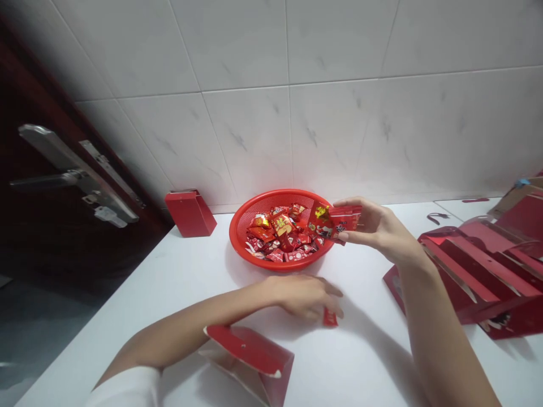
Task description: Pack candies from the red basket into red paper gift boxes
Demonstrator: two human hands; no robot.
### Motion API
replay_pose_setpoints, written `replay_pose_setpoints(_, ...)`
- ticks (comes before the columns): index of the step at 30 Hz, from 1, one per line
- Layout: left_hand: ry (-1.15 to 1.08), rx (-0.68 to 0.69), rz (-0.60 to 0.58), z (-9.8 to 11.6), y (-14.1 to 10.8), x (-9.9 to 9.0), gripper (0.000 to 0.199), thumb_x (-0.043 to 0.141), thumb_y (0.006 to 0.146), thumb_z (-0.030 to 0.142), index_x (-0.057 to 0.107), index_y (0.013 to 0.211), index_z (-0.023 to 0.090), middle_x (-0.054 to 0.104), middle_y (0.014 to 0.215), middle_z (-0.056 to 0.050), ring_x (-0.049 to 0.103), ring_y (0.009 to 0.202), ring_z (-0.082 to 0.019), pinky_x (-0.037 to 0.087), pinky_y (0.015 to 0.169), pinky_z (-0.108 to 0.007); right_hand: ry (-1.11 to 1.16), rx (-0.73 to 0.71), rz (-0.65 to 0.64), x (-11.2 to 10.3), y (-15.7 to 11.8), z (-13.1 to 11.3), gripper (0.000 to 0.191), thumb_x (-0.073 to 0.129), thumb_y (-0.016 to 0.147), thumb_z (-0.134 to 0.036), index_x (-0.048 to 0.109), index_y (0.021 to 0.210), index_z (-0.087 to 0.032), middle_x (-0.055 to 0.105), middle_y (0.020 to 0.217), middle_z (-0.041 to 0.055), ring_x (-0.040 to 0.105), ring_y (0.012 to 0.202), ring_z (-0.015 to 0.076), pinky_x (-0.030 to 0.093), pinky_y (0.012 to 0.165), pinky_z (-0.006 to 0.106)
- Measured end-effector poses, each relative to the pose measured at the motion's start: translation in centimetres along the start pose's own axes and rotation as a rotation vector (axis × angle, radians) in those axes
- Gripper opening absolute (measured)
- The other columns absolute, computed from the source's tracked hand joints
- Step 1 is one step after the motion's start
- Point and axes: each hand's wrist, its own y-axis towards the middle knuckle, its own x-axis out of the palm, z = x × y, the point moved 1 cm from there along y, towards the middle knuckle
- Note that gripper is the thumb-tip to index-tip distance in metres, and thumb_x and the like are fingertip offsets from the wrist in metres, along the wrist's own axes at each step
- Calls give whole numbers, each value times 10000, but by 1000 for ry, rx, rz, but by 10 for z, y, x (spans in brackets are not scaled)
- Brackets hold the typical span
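Note:
In my right hand (377, 229) is a bunch of red wrapped candies (326, 223), pinched between thumb and fingers over the right rim of a red plastic basket (237, 249). More candies in red and gold wrappers (280, 226) fill the basket. Below its front edge, my left hand (303, 297) is low over the white table, its fingers curled at a small red candy packet (330, 319); the hand is slightly blurred. Beside my left forearm stands an open red paper box (271, 362), its flap raised.
Several open red boxes (479, 271) are grouped on the right. A closed red box (190, 213) stands against the tiled wall (246, 141) at the back left. Near the right rear lies a small dark strip (433, 218). A door with a metal handle (51, 180) is at far left.

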Motion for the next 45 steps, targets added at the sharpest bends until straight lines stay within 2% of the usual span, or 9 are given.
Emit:
replay_pose_setpoints(4,65,108,79,-19,9,37,109,670,896,192,748,943,252,722,1057,-97,679,988,-260,511,848,-341,1,15,-35,-2,3,4,470,886,697,-281,689,1120,-220,755,1016,79,729,856,231,614,658,330)
replay_pose_setpoints(8,27,27,132,-23,5,52,83,688,883,182,732,942,223,705,948,-85,673,830,-212,503,765,-294,25,40,-53,-4,8,9,507,901,682,-293,701,1143,-222,759,1035,84,731,873,244,619,691,360)
replay_pose_setpoints(12,-104,-9,228,-2,-14,25,272,682,905,268,701,1153,159,677,997,-110,647,811,-189,506,727,-261,71,59,-86,-1,12,18,430,900,679,-292,735,1066,-203,767,1007,87,729,870,250,619,738,389)
replay_pose_setpoints(19,-131,-371,834,4,-81,-52,282,620,939,425,731,900,169,678,809,-58,593,742,-176,484,716,-290,398,95,-64,16,36,43,352,853,664,-301,745,985,-204,791,949,75,743,900,269,587,889,449)
replay_pose_setpoints(22,-139,-524,1028,-7,-96,-61,316,711,850,471,698,789,161,659,753,-36,575,716,-168,473,698,-284,492,118,-56,30,52,48,332,851,611,-270,754,922,-212,797,924,56,748,915,274,583,917,442)
replay_pose_setpoints(27,-234,-629,1151,-19,-93,-58,417,747,786,548,638,655,167,612,662,1,554,657,-151,470,613,-263,572,123,-105,57,63,54,308,835,599,-221,752,895,-205,799,921,53,740,975,296,568,968,473)
replay_pose_setpoints(35,-277,-607,1008,-34,-89,-57,475,679,827,605,656,669,158,576,610,-2,534,599,-146,466,535,-257,586,159,-160,71,63,70,365,824,641,-215,697,984,-208,781,1026,57,722,1018,283,569,973,461)
replay_pose_setpoints(42,-192,-739,817,-36,-130,-74,434,527,940,548,740,914,170,739,894,-42,651,834,-201,509,757,-269,642,184,62,66,72,82,378,880,571,-173,686,894,-208,779,898,26,727,890,242,593,921,425)
replay_pose_setpoints(45,-193,-877,498,-42,-135,-77,375,538,928,468,763,870,173,755,844,-28,647,785,-182,476,713,-238,666,189,138,67,74,87,342,898,543,-175,708,826,-204,777,830,23,728,842,230,601,889,398)
